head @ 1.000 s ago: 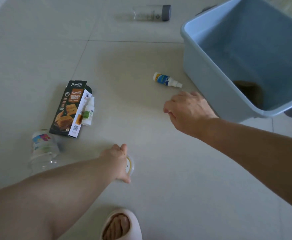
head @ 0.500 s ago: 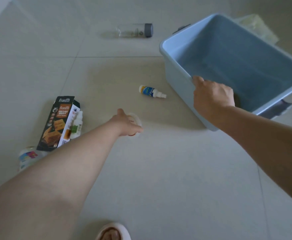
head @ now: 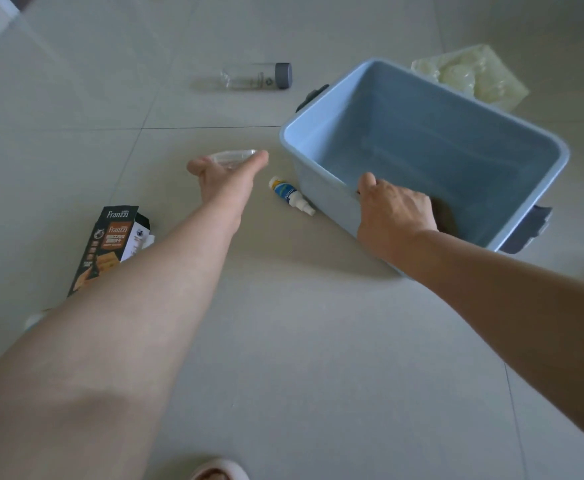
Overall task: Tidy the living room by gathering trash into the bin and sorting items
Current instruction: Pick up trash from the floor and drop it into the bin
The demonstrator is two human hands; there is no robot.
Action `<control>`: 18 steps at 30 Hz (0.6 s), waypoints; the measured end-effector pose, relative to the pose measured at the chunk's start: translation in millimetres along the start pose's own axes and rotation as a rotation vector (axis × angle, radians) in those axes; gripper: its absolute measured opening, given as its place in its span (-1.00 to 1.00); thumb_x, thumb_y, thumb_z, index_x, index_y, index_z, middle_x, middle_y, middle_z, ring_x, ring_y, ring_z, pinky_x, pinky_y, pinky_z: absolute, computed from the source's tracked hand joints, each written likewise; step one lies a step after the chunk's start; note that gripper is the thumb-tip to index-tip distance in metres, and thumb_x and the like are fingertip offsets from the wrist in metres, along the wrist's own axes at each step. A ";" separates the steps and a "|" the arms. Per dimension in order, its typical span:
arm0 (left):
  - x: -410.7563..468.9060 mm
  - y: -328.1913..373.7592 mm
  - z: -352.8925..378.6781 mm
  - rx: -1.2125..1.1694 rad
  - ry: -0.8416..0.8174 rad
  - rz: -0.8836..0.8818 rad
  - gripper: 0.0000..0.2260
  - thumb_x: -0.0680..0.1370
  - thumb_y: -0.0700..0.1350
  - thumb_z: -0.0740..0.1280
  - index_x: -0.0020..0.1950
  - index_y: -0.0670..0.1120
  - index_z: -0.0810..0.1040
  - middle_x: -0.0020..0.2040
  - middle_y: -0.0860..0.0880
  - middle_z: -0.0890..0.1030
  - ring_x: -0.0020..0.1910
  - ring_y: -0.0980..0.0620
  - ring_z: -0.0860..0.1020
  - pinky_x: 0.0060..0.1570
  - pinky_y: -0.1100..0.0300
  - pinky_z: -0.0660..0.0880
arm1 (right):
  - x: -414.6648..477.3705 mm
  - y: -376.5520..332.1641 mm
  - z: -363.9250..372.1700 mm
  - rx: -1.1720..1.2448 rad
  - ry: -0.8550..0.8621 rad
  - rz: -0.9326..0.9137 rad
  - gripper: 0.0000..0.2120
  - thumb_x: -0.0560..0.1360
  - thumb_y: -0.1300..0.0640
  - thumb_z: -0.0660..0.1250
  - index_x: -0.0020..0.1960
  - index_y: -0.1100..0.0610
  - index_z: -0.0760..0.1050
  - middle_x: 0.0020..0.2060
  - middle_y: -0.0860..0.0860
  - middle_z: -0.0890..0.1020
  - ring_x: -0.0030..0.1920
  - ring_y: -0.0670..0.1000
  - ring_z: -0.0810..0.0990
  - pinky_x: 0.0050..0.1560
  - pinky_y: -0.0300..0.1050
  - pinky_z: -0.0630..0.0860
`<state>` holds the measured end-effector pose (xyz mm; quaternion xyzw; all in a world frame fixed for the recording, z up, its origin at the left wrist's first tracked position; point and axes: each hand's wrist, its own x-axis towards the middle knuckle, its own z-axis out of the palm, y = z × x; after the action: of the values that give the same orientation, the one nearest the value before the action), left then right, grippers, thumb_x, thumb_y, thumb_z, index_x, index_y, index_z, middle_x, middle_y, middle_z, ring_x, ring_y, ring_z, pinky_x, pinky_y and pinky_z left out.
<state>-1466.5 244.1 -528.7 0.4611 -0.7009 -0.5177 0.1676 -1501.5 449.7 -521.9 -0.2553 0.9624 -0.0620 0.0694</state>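
Observation:
My left hand (head: 226, 174) is stretched forward above the floor and holds a small clear plastic cup (head: 234, 156) between thumb and fingers, just left of the blue bin (head: 321, 174). Over the bin's near rim my right hand (head: 394, 211) grips with the fingers inside. A dark brown item (head: 448, 216) lies in the bin's near corner, half hidden by that hand. A small white spray bottle (head: 292, 196) with a blue label lies on the floor against the bin's wall.
On the tiled floor lie a Franzzi snack box (head: 110, 240) at the left, a clear bottle with a grey cap (head: 259, 76) at the back, and a pale plastic tray (head: 470, 76) behind the bin. My slippered foot (head: 219, 472) shows at the bottom edge.
My left hand has lifted the clear cup off the floor and carried it forward toward the bin. My right hand went to the bin's rim and took hold of it.

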 end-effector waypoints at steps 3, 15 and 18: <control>-1.8 17.7 9.4 -0.114 -0.012 0.112 -0.37 0.29 0.15 0.51 0.12 -0.06 0.22 0.17 -0.03 0.43 0.08 0.03 0.50 0.08 0.15 0.47 | -5.9 -1.3 4.3 -0.012 -0.006 -0.016 -0.77 0.47 0.27 0.19 -0.03 0.09 0.15 -0.03 0.06 0.56 -0.03 0.19 0.59 -0.21 -0.06 0.30; -50.2 48.9 70.8 0.357 -0.595 0.395 -0.17 0.27 -0.03 0.59 0.44 -0.04 0.25 0.30 0.02 0.39 0.23 0.03 0.48 0.25 0.17 0.42 | -43.9 5.6 14.1 -0.048 0.005 -0.163 -0.80 0.61 0.09 0.08 0.21 0.09 0.30 0.00 0.01 0.61 -0.01 0.15 0.63 -0.24 -0.08 0.29; -49.5 46.2 81.9 0.422 -0.622 0.368 -0.15 0.28 -0.16 0.58 0.48 -0.05 0.22 0.39 -0.01 0.37 0.31 0.00 0.42 0.32 0.13 0.39 | -65.2 20.1 7.0 -0.113 -0.017 -0.197 -0.88 0.60 0.08 0.10 0.08 0.07 0.36 -0.08 -0.03 0.63 -0.08 0.11 0.65 -0.28 -0.10 0.31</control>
<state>-1521.1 333.3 -509.5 0.1741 -0.8794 -0.4390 -0.0606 -1453.9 499.0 -525.2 -0.3528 0.9339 -0.0121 0.0564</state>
